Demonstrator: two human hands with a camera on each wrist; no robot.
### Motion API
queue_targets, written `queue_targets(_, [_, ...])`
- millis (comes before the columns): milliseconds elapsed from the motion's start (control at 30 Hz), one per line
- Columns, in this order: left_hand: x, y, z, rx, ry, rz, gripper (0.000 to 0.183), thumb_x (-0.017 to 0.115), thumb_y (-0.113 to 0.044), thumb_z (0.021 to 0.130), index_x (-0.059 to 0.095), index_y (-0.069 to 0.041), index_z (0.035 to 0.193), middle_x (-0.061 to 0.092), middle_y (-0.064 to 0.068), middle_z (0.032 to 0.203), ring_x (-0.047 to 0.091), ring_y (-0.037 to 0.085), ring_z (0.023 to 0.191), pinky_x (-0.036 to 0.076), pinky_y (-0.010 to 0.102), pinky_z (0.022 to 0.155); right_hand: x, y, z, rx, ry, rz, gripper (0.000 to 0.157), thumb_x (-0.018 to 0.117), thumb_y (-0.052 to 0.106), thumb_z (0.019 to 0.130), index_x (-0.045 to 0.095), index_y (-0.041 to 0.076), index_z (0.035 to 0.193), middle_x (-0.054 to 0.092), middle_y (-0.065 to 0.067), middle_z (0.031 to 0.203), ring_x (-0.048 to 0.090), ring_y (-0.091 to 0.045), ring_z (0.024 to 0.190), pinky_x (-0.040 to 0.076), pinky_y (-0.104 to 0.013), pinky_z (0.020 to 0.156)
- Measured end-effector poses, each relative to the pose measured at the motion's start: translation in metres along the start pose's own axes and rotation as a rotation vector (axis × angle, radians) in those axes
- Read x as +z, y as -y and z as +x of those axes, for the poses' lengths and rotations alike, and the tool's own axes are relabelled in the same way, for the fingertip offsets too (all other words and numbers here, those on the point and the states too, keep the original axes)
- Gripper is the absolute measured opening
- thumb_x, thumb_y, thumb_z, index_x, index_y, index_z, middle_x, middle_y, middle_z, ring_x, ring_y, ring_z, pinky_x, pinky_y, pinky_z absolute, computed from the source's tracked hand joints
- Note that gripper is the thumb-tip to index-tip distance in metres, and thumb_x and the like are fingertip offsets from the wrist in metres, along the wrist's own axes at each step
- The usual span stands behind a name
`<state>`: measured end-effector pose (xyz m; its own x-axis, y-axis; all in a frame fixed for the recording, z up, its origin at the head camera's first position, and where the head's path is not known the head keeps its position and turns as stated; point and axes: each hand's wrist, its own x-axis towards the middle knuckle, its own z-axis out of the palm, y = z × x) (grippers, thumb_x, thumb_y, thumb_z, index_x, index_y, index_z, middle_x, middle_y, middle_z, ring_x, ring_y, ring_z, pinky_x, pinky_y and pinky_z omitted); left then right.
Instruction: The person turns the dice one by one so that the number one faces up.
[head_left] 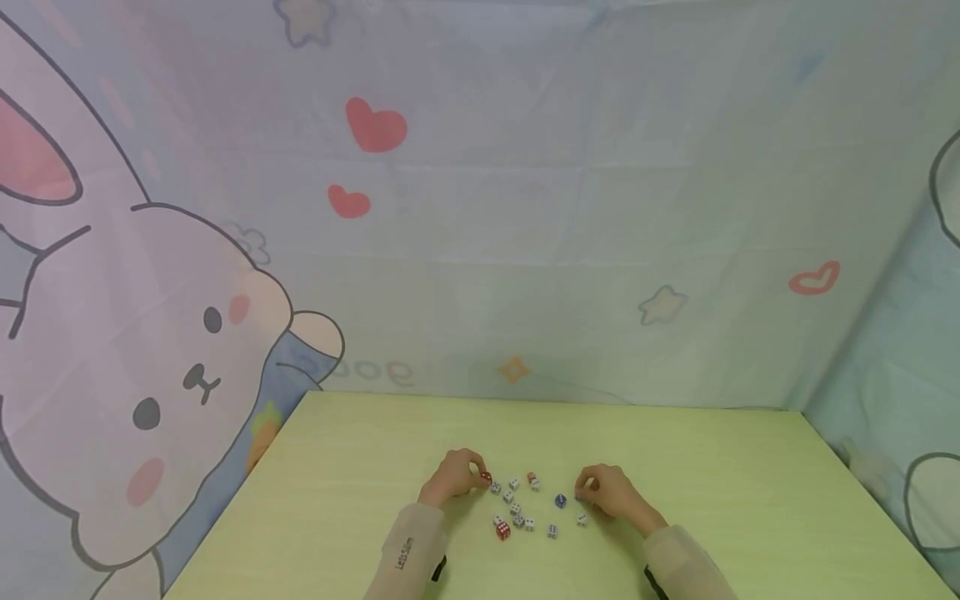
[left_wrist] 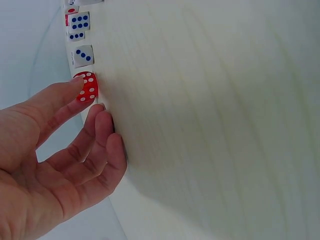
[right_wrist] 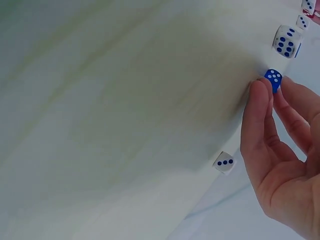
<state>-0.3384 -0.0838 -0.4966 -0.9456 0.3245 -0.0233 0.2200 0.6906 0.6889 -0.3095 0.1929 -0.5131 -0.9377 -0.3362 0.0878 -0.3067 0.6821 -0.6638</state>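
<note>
In the left wrist view, my left hand [left_wrist: 70,155] pinches a red die [left_wrist: 88,87] with white pips between thumb and index finger. The other fingers curl below it, near the tabletop. My right hand [head_left: 609,490] holds a small blue die [right_wrist: 273,80] with white pips at its thumb and fingertips. Beside those fingertips, in the head view, another blue die [head_left: 560,501] lies on the table. A white die [right_wrist: 224,162] with blue pips sits near the right hand. Just past the left hand's red die stands a white die [left_wrist: 83,56].
Several white dice [head_left: 515,508] are scattered between the hands. Nearer the front lies a larger red die [head_left: 503,531], and a reddish die [head_left: 532,477] sits farther back. The yellow-green table [head_left: 712,467] meets a printed cloth [head_left: 525,292] behind it.
</note>
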Motion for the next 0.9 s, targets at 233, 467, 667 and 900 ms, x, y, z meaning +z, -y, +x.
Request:
queue_targets(233, [-0.0002, 0.0005, 0.0014, 0.008, -0.002, 0.009, 0.007, 0.066, -0.009, 0.078, 0.064, -0.003, 0.081, 0.058, 0.013, 0.058, 0.035, 0.007, 0.041, 0.032, 0.021, 0.041, -0.0003, 0.0025, -0.0014, -0.020, 0.007, 0.008, 0.006, 0.058, 0.010, 0.084, 0.058, 0.005, 0.083, 0.055, -0.003, 0.054, 0.042, -0.008, 0.040, 0.034, -0.016, 0.037])
queue_targets(467, [-0.0005, 0.0002, 0.0002, 0.004, 0.001, 0.010, 0.009, 0.066, -0.009, 0.078, 0.065, -0.002, 0.083, 0.059, 0.014, 0.061, 0.037, 0.008, 0.043, 0.032, 0.021, 0.042, -0.0009, 0.0020, -0.0038, -0.040, 0.049, 0.028, 0.006, 0.061, 0.006, 0.081, 0.056, 0.005, 0.084, 0.057, -0.002, 0.059, 0.043, -0.007, 0.040, 0.036, -0.015, 0.038])
queue_targets(667, [-0.0010, -0.0007, -0.0007, 0.002, -0.003, 0.016, 0.010, 0.066, -0.010, 0.078, 0.064, -0.002, 0.084, 0.060, 0.015, 0.064, 0.038, 0.009, 0.044, 0.033, 0.022, 0.043, -0.0024, 0.0007, -0.0039, -0.029, 0.071, 0.037, 0.010, 0.062, 0.004, 0.079, 0.056, 0.004, 0.087, 0.058, -0.003, 0.064, 0.044, -0.008, 0.041, 0.038, -0.016, 0.039])
queue_targets(900, [-0.0014, -0.0014, -0.0012, 0.005, -0.002, 0.011, 0.010, 0.066, -0.009, 0.078, 0.064, -0.001, 0.084, 0.060, 0.016, 0.065, 0.037, 0.009, 0.044, 0.033, 0.022, 0.043, -0.0033, -0.0004, -0.0037, 0.008, 0.068, 0.044, 0.012, 0.062, 0.005, 0.079, 0.061, 0.000, 0.090, 0.058, -0.002, 0.065, 0.046, -0.009, 0.042, 0.039, -0.019, 0.040])
